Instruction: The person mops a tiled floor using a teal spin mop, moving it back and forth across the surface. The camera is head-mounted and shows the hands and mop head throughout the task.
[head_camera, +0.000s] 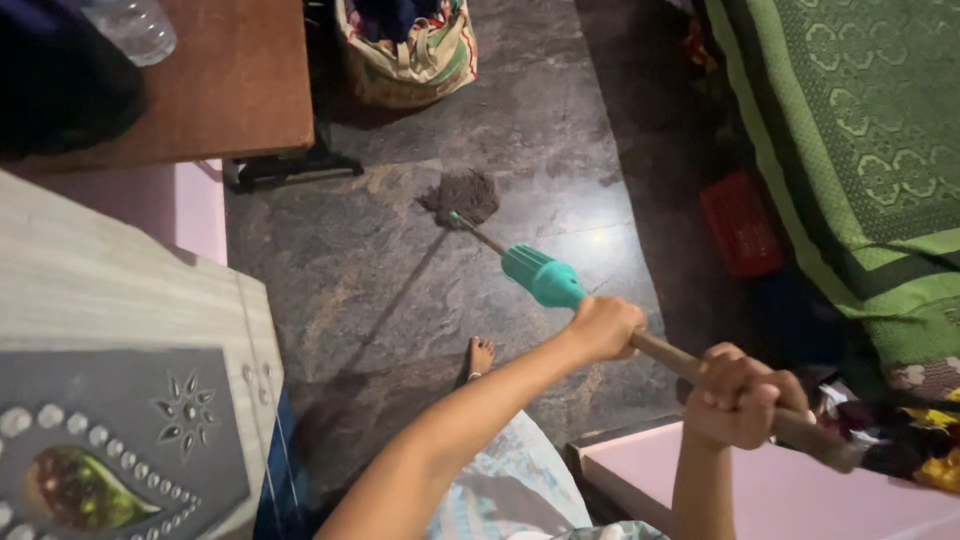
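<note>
Head view, looking down over both arms at a dark mottled stone floor (400, 290).

Both hands are on a long mop with a brown wooden handle and a teal plastic collar (541, 277). I see the left hand (603, 327) wrapped fully round the handle just behind the collar, fingers curled closed on it. The right hand (740, 393) is fisted tight round the handle further up, nearer the body. The handle's top end runs past it towards the lower right.

The mop's grey-brown stringy head (461, 195) lies flat on the floor, well ahead of a bare foot (479, 357), with a thin metal rod joining it to the collar.

Handling, as I judge it: the handle looks stiff and light, and the wood should give a dry, sure grip. The head is soft and floppy, and heavier if wet, though I cannot tell whether it is. Weight sits far out at the head, so two spaced grips on the wood, as now, look right. The smooth collar would likely be slicker.

Around: a brown wooden table (230, 90) upper left, a striped cloth bag (415, 60) beyond it, a green patterned bedspread (860, 130) at right, and a red plastic basket (741, 225) beside the bedspread.
</note>
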